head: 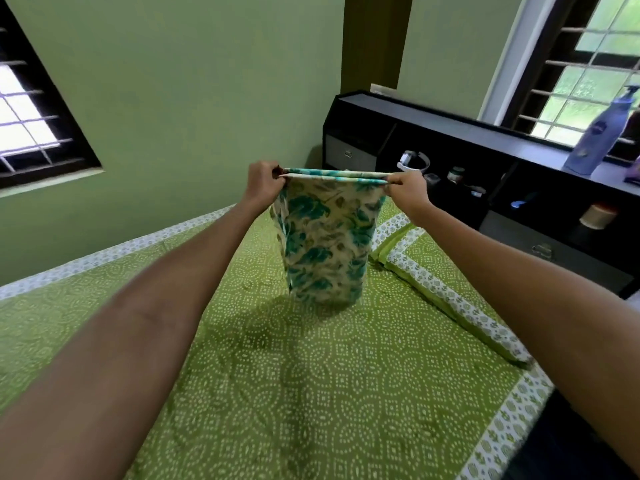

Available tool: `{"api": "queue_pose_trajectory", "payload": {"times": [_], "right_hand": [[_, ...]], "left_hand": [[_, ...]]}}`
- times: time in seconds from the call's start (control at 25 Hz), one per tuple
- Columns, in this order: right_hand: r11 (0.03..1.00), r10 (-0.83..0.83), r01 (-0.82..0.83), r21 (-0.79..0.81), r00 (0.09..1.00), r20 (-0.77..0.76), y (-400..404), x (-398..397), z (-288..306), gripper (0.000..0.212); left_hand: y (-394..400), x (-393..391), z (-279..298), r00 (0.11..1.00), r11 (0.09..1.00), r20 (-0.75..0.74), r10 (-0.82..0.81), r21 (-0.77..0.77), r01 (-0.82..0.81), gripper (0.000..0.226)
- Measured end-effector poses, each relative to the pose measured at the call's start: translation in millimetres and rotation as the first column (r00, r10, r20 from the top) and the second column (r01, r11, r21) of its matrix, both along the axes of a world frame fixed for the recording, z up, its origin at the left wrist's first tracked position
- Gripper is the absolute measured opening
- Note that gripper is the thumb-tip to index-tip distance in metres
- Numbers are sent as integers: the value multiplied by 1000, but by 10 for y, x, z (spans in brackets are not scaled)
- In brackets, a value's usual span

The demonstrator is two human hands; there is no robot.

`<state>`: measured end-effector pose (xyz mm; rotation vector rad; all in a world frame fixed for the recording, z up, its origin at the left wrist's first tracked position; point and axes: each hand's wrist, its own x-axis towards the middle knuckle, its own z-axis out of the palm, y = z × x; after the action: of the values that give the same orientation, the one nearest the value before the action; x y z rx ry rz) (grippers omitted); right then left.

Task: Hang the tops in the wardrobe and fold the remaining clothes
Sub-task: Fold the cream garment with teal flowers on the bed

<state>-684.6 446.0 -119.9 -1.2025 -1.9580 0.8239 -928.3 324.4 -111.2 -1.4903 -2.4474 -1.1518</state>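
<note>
While both arms reach out over the bed (311, 393), the items are entered from left to right, each placed relative to that bed.

Window (31, 109): dark frame with bars, in the green wall beyond the bed's left side.

Left hand (264, 183): raised above the bed's middle, fingers curled and pinching the left end of the garment's top edge.

Floral garment (329, 237): cream cloth with a teal leaf print, doubled over, its top edge stretched taut between the two hands. It hangs straight down above the bed; the lower end is at or just above the bedsheet, and contact cannot be told. A shadow lies on the sheet beneath it.

Right hand (410, 194): level with the left hand, fingers closed in a pinch on the right end of the same edge.

Pillow (446, 289): green with a white patterned border, lying on the bed's right part, just beside the hanging garment.

Headboard unit (485, 161): black, with open shelves and drawers, along the bed's right side; small items sit in its compartments, too blurred to name.

Lotion bottle (599, 133): pale purple pump bottle, upright on top of the headboard unit, before a second barred window (588, 64).
</note>
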Motion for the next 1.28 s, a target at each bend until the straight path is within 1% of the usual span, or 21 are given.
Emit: {"api": "queue_pose_trajectory", "payload": {"times": [0.08,0.2,0.32,0.4,0.48,0.56,0.64,0.72,0.76,0.8,0.84,0.92,0.96,1.0,1.04,1.08,1.12,1.16,1.2,1.24,1.28], "right_hand": [[1000,-15,15,8,1000,-18,-130,100,-212,24],[999,-33,33,-11,999,-4,-455,361,-826,19],[997,-21,29,-71,994,107,-930,694,-1615,18],[992,63,-39,-118,977,204,-1309,951,-2204,15],[971,171,-97,-218,921,350,-1702,1218,-2785,14],[933,271,-122,-340,858,437,-2097,1457,-3359,18],[895,344,-146,-421,826,447,-2475,1655,-3862,26],[878,362,-134,-459,813,456,-2859,1845,-4285,30],[870,368,-120,-479,805,465,-3040,1959,-4484,31],[855,384,-105,-508,787,483,-3216,2063,-4638,32],[838,412,-95,-538,755,510,-3377,2167,-4782,35],[802,482,-57,-595,649,589,-3610,2311,-4959,38],[797,489,-16,-604,604,630,-3672,2326,-4982,36],[813,462,22,-582,582,669,-3701,2308,-5015,32],[851,404,37,-523,588,700,-3692,2231,-5020,26],[893,347,14,-450,616,708,-3649,2118,-5060,24],[919,314,-34,-394,667,675,-3584,1971,-5117,25],[929,310,-85,-361,711,631,-3512,1802,-5181,34],[919,345,-135,-370,730,590,-3434,1624,-5266,44],[901,404,-199,-386,711,576,-3364,1467,-5358,53],[882,460,-259,-393,652,603,-3296,1351,-5502,57]], "left_hand": [[-71,39,-256,1000,1000,10,-6,-12,6,17],[-385,250,-857,998,996,16,-61,-67,62,14],[-866,559,-1674,992,975,63,-109,-189,119,15],[-1263,772,-2330,987,935,114,-112,-324,144,16],[-1691,1011,-2966,979,852,156,-128,-489,189,17],[-2147,1283,-3511,966,743,205,-160,-618,255,21],[-2544,1538,-3945,963,677,216,-163,-686,269,24],[-2863,1787,-4303,963,628,209,-170,-730,270,24],[-3002,1909,-4457,962,590,202,-184,-760,273,25],[-3120,2017,-4601,958,537,189,-215,-796,278,25],[-3215,2122,-4708,950,459,186,-251,-841,285,27],[-3336,2295,-4842,930,261,195,-312,-923,281,31],[-3340,2350,-4884,925,201,196,-326,-942,271,34],[-3308,2380,-4934,927,188,204,-315,-944,272,37],[-3231,2391,-4983,935,254,204,-289,-926,280,37],[-3119,2379,-5042,945,374,209,-250,-880,293,36],[-2974,2355,-5116,951,553,204,-231,-777,301,36],[-2825,2321,-5223,949,681,176,-262,-663,311,38],[-2690,2281,-5362,939,729,122,-322,-601,328,43],[-2595,2248,-5503,913,695,111,-394,-614,374,53],[-2547,2234,-5655,889,624,125,-440,-670,403,68]]}}
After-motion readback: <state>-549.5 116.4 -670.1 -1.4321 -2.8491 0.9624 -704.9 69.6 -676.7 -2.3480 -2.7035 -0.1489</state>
